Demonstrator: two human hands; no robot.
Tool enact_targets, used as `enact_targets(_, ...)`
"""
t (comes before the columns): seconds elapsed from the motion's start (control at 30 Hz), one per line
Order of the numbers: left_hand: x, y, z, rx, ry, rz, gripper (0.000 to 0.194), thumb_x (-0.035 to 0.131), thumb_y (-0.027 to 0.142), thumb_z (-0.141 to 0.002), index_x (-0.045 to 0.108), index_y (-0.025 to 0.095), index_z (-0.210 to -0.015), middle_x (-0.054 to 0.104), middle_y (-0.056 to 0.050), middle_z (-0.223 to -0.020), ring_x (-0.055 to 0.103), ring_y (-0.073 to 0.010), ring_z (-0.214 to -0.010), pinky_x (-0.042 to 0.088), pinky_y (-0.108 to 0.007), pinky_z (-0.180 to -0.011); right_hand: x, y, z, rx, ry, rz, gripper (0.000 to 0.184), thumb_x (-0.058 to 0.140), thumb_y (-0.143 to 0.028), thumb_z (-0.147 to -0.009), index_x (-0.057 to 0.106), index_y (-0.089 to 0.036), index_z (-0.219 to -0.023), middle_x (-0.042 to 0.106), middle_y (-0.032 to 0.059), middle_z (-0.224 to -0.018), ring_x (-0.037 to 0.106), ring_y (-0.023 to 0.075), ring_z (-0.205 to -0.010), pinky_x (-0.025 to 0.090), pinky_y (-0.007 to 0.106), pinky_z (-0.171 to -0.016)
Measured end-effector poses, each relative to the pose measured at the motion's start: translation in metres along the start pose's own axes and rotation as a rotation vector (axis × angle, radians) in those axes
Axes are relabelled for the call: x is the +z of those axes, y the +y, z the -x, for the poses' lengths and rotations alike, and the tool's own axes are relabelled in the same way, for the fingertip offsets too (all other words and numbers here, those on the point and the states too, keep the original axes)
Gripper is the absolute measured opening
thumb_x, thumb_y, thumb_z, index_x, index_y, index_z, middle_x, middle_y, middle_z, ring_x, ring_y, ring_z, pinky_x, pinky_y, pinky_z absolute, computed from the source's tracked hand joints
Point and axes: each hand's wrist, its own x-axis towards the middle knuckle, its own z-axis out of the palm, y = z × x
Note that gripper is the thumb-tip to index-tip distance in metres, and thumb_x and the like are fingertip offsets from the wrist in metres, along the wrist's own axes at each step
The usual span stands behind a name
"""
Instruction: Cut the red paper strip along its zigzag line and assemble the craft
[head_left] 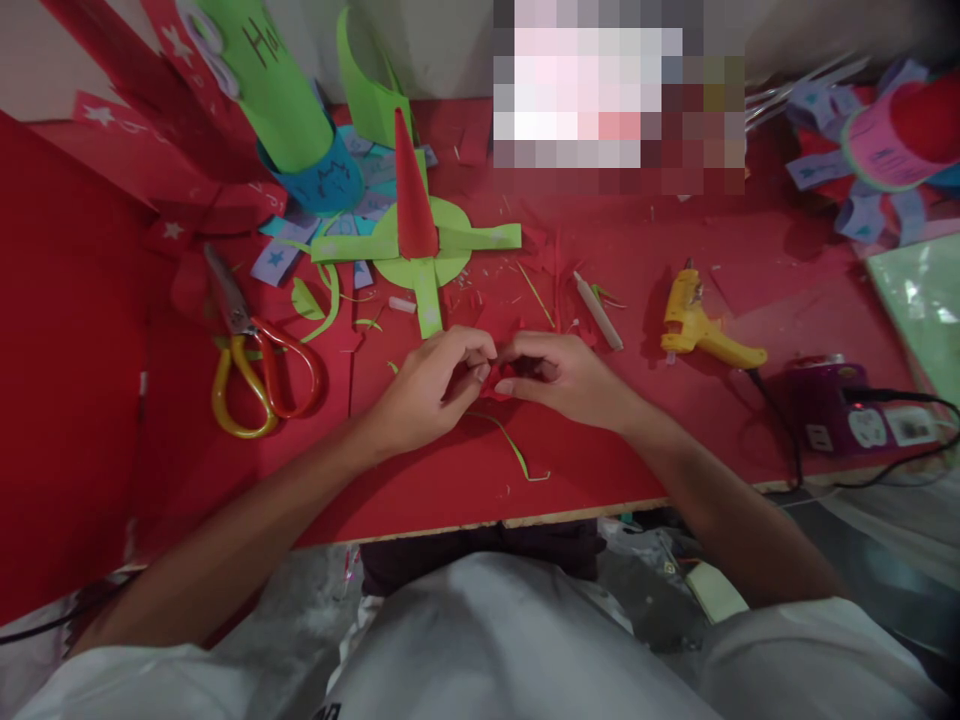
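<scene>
Close together near the front of the red table, my two hands pinch a small piece of red paper (493,381). My left hand (442,378) holds its left side with thumb and forefinger. On the other side, my right hand (564,376) has thumb and fingers closed on it; the piece's shape is mostly hidden. Just beyond stands a red paper cone (414,200) on a green paper disc (457,215) with green strips sticking out. A white glue stick (598,312) lies right of my hands, and a thin green paper scrap (514,447) lies in front.
Scissors (251,350) with red and yellow handles lie at left. At right are a yellow glue gun (701,325) and a purple power box (844,410) with cords. Paper decorations, including a green tube (274,100) and a pink ring (874,150), stand behind. Scraps litter the table (420,490).
</scene>
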Motion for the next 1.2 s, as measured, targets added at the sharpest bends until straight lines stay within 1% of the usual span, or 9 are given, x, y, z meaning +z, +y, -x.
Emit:
enact_targets(0.13,-0.0009,0.0005,-0.0002,0.015,0.003,0.002,0.011,0.057,0.015,-0.103,0.056,0.022,-0.111,0.064,-0.001,-0.090,0.064,-0.0135,-0.078,0.049,-0.026,-0.071,-0.0001,0.0010,-0.0003,0.002,0.001,-0.009,0.043,0.080,-0.061,-0.094,0.076,-0.018,-0.094,0.070,0.0019,-0.084,0.059,0.0157,-0.075,0.044,0.029,-0.070)
enact_targets(0.37,-0.0007,0.0007,0.0003,0.017,0.012,-0.016,0.014,0.057,0.012,-0.103,0.056,0.021,-0.112,0.064,-0.001,-0.093,0.064,-0.0121,-0.081,0.050,-0.024,-0.074,-0.0009,-0.0013,0.0000,0.023,0.005,-0.019,0.046,0.079,-0.064,-0.093,0.075,-0.018,-0.091,0.067,0.0009,-0.082,0.055,0.0146,-0.071,0.041,0.028,-0.067)
enact_targets(0.53,-0.0009,0.0013,0.0003,0.019,0.004,-0.016,0.013,0.056,0.012,-0.103,0.056,0.021,-0.112,0.064,0.000,-0.092,0.064,-0.0119,-0.081,0.051,-0.024,-0.075,-0.0007,-0.0027,-0.0004,0.032,0.015,-0.039,0.048,0.079,-0.066,-0.092,0.075,-0.018,-0.090,0.066,0.0009,-0.080,0.055,0.0149,-0.071,0.041,0.029,-0.067)
enact_targets(0.83,-0.0005,0.0010,0.0002,0.007,-0.011,-0.032,0.013,0.057,0.014,-0.103,0.056,0.021,-0.113,0.066,-0.001,-0.092,0.067,-0.0140,-0.083,0.053,-0.026,-0.076,0.0030,-0.0033,-0.0006,0.039,0.024,-0.078,0.045,0.080,-0.061,-0.093,0.073,-0.018,-0.087,0.065,-0.0005,-0.077,0.053,0.0140,-0.069,0.040,0.028,-0.066)
enact_targets(1.0,-0.0009,0.0018,0.0001,0.005,-0.023,-0.031,0.013,0.056,0.014,-0.102,0.055,0.021,-0.113,0.065,-0.002,-0.091,0.066,-0.0143,-0.082,0.052,-0.027,-0.075,0.0036,-0.0027,-0.0008,0.034,0.039,-0.063,0.043,0.081,-0.059,-0.093,0.072,-0.018,-0.086,0.064,-0.0012,-0.076,0.050,0.0132,-0.068,0.038,0.028,-0.065)
enact_targets(1.2,-0.0009,0.0002,-0.0004,0.028,-0.021,-0.032,0.013,0.056,0.014,-0.102,0.055,0.021,-0.113,0.065,-0.001,-0.091,0.065,-0.0142,-0.082,0.052,-0.027,-0.075,0.0031,-0.0025,-0.0006,0.023,0.027,-0.046,0.041,0.080,-0.058,-0.094,0.072,-0.018,-0.088,0.065,-0.0010,-0.077,0.050,0.0133,-0.068,0.038,0.029,-0.066)
